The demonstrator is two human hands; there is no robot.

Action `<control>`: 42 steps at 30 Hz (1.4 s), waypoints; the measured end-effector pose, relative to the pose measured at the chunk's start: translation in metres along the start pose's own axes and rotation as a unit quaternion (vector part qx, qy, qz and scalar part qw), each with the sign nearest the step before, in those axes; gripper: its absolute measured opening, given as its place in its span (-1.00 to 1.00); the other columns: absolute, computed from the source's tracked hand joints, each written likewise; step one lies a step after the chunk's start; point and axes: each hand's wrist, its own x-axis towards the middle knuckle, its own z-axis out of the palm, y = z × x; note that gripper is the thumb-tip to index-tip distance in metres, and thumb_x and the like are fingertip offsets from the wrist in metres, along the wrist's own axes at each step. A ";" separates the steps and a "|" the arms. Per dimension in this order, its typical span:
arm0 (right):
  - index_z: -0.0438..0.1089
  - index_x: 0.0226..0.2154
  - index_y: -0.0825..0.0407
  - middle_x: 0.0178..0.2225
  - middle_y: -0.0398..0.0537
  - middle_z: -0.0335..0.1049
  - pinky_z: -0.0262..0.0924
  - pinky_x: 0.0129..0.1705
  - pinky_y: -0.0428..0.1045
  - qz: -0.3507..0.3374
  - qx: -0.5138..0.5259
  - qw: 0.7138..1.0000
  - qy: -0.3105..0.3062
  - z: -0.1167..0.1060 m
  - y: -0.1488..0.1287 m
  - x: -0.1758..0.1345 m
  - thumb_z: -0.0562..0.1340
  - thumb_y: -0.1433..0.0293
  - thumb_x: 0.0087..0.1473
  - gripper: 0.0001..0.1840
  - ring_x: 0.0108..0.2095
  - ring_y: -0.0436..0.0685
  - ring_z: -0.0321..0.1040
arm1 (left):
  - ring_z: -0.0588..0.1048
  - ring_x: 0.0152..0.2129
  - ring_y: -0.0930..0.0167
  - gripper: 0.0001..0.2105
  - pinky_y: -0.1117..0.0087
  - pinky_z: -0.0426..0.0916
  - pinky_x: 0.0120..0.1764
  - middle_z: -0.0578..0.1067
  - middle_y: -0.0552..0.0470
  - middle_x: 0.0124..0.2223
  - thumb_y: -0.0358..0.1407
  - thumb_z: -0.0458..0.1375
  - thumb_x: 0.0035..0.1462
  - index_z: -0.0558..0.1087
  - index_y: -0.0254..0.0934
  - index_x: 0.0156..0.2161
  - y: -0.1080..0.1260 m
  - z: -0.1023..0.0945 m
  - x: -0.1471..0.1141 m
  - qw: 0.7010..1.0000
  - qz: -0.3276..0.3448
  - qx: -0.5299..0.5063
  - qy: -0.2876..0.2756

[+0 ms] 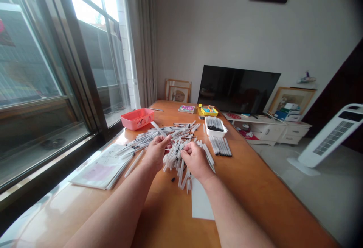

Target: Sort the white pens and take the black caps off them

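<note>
My left hand (157, 150) is closed, thumb and fingers pinched round a translucent pen barrel (158, 128) that points up and to the left. Close by on the right, my right hand (195, 159) has its fingertips pressed together; what they hold is too small to make out. Beneath and between both hands lies a loose heap of clear pen parts (172, 159), some with black ends. Behind it spreads a pile of long pens or refills (170, 130). A small black piece (172, 179) lies on the wooden table (167, 210) in front.
At the left are a red plastic basket (137, 119) and a stack of papers (99, 168). A white container (216, 131) of pens stands right, with a row of black-tipped pens (220, 146) before it. A yellow box (209, 111) and a booklet (186, 108) lie farther back.
</note>
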 end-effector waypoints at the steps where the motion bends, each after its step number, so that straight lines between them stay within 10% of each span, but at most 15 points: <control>1: 0.31 -0.45 -0.04 -0.56 -0.19 0.36 0.05 -0.44 -0.04 0.004 -0.016 1.000 0.005 0.000 0.003 0.001 0.24 0.33 0.04 -0.90 -0.53 0.06 0.23 | 0.38 -0.53 0.51 -0.58 0.44 0.18 -0.43 0.47 0.10 -0.44 -0.05 0.42 -0.09 0.32 -0.25 -0.39 0.000 -0.001 0.001 1.000 0.000 -0.006 0.003; 8: 0.46 -0.17 0.00 -0.30 0.01 0.51 0.18 -0.21 0.01 0.008 -0.080 0.996 0.030 -0.005 0.008 0.004 0.20 0.33 0.14 -0.79 -0.28 0.17 0.40 | 0.47 -0.46 0.47 -0.60 0.43 0.30 -0.35 0.52 0.05 -0.38 -0.10 0.44 -0.10 0.34 -0.26 -0.37 -0.004 -0.001 0.002 1.000 -0.001 -0.019 -0.007; 22: 0.44 -0.43 0.00 -0.35 -0.06 0.49 0.11 -0.26 -0.08 0.018 -0.157 0.987 -0.013 -0.013 0.011 0.006 0.20 0.34 0.16 -0.83 -0.31 0.08 0.37 | 0.49 -0.36 0.43 -0.60 0.40 0.31 -0.26 0.56 -0.04 -0.26 -0.04 0.40 -0.07 0.41 -0.29 -0.31 0.007 -0.010 0.009 0.997 0.061 0.005 0.048; 29: 0.42 -0.38 0.02 -0.46 -0.10 0.43 0.10 -0.40 -0.08 0.066 0.057 0.996 -0.009 -0.011 -0.006 0.004 0.07 0.03 0.28 -0.54 -0.43 0.06 0.30 | 0.48 -0.30 0.39 -0.70 0.36 0.31 -0.20 0.55 -0.02 -0.25 -0.08 0.36 0.03 0.50 -0.29 -0.31 0.008 0.004 -0.010 0.991 -0.003 0.070 -0.118; 33: 0.41 -0.27 0.04 -0.54 -0.17 0.34 -0.02 -0.56 -0.11 0.159 0.302 0.933 -0.116 -0.005 -0.020 -0.001 0.12 -0.10 0.21 -0.47 -0.59 -0.02 0.16 | 0.50 -0.41 0.38 -0.76 0.30 0.34 -0.18 0.55 -0.01 -0.34 -0.12 0.30 0.12 0.52 -0.29 -0.30 0.009 0.012 -0.020 0.967 -0.035 0.047 -0.247; 37: 0.35 -0.35 0.06 -0.64 -0.31 0.15 -0.33 -0.64 -0.13 0.219 0.410 0.870 -0.164 -0.003 -0.030 -0.005 0.28 -0.01 0.12 -0.55 -0.69 -0.13 -0.17 | 0.54 -0.27 0.32 -0.76 0.32 0.41 -0.21 0.57 -0.10 -0.14 -0.15 0.25 0.20 0.51 -0.26 -0.12 0.016 0.009 -0.014 0.985 -0.033 -0.083 -0.147; 42: 0.38 -0.33 0.08 -0.65 -0.29 0.16 -0.30 -0.63 -0.12 0.216 0.380 0.868 -0.235 -0.003 -0.040 -0.013 0.19 0.02 0.22 -0.57 -0.69 -0.11 -0.16 | 0.55 -0.38 0.36 -0.79 0.32 0.48 -0.25 0.56 -0.11 -0.26 -0.21 0.07 0.33 0.47 -0.31 -0.21 0.028 0.001 -0.003 0.977 -0.048 -0.199 -0.053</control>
